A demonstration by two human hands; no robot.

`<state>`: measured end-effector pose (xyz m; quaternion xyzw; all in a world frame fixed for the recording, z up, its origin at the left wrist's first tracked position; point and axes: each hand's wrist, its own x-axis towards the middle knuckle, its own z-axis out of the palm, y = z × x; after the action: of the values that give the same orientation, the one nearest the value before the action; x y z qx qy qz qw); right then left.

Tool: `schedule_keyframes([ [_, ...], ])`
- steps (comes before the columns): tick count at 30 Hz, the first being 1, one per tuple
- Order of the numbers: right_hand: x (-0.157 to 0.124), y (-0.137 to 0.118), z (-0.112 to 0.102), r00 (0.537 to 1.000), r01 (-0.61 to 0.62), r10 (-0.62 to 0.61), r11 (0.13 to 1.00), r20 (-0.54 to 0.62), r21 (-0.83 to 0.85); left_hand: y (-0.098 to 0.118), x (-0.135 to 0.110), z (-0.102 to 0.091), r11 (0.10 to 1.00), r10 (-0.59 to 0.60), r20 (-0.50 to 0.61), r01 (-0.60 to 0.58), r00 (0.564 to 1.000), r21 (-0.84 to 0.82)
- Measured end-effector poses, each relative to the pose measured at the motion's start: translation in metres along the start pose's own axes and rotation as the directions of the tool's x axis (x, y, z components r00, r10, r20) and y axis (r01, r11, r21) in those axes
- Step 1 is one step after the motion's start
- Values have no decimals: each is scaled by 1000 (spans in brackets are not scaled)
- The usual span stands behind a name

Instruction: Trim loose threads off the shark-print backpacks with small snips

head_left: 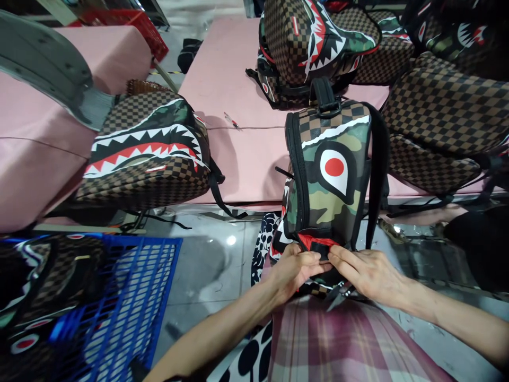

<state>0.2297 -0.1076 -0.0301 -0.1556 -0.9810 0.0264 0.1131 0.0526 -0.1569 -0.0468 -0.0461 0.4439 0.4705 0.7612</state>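
A backpack with camouflage, brown checks and a red-and-white eye leans upright between my lap and the table edge, its side facing up. Low on that side, a side pocket shows red lining and a black edge. My left hand pinches the pocket edge between thumb and fingers. Close beside it, my right hand pinches the same edge from the right. A small pair of metal thread snips shows under my right hand; whether its curled fingers hold them is hidden.
Pink-covered tables stand ahead. On the left lies a shark-mouth backpack; more checked backpacks are piled at right. A small red-tipped tool lies midtable. A blue crate with backpacks stands lower left, a red crate behind.
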Motion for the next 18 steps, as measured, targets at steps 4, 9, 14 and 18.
schedule_keyframes([
  [4,1,1,-1,999,-33,33,997,10,72,11,-2,-3,950,-22,10,18,1000,311],
  [9,14,2,-3,999,-34,40,986,-35,163,42,-14,-17,305,405,23,-159,914,939],
  [14,35,-3,2,996,28,-18,993,-89,111,52,-17,-21,27,675,-2,-22,738,999],
  [18,47,-4,5,996,87,-86,996,-33,23,52,-5,-25,134,638,-20,-85,770,987],
])
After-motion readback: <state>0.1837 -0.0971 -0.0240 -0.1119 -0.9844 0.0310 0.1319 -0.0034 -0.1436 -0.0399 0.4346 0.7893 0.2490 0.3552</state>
